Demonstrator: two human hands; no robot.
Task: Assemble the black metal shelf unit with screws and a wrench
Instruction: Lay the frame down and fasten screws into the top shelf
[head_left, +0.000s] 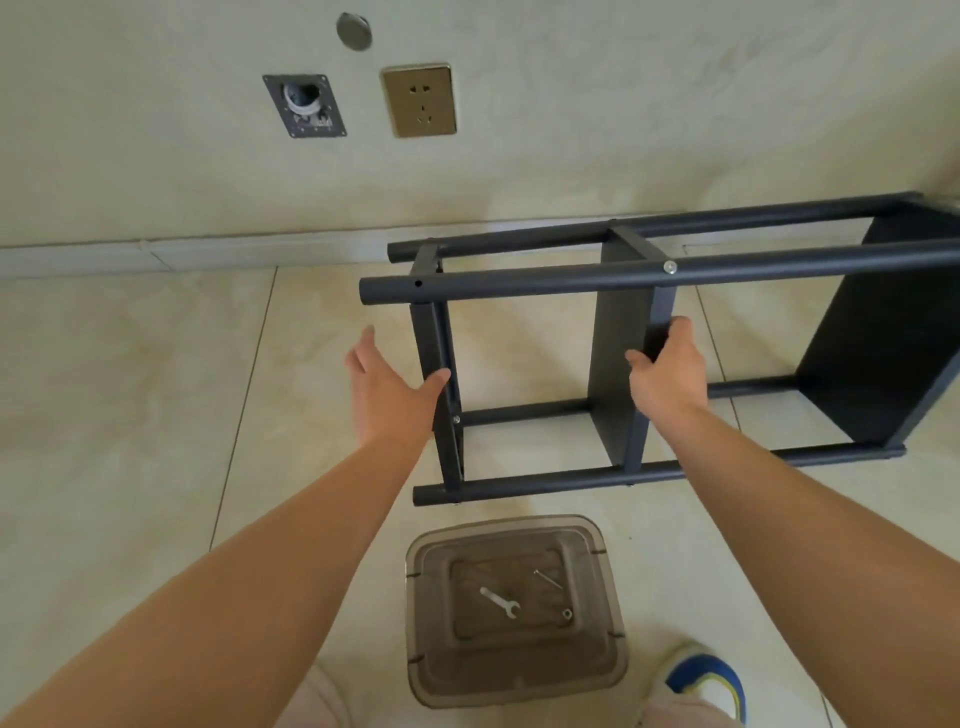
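Note:
The black metal shelf unit (649, 275) lies on its side on the tiled floor, its round poles running left to right. My left hand (387, 387) is spread open, its thumb touching the end shelf panel (434, 338) at the left. My right hand (670, 369) grips the edge of the middle shelf panel (621, 343). A silver screw head (670, 267) shows on the upper front pole. A small silver wrench (500, 603), a long screw (547, 578) and a washer (567, 613) lie on the lid of a smoky plastic box (514, 670) in front of me.
A tiled wall with a gold power socket (420, 101) and an open wall fitting (305, 106) stands behind the shelf. My shoe (706, 680) is at the lower right, beside the box. Bare floor tiles (130, 415) stretch to the left.

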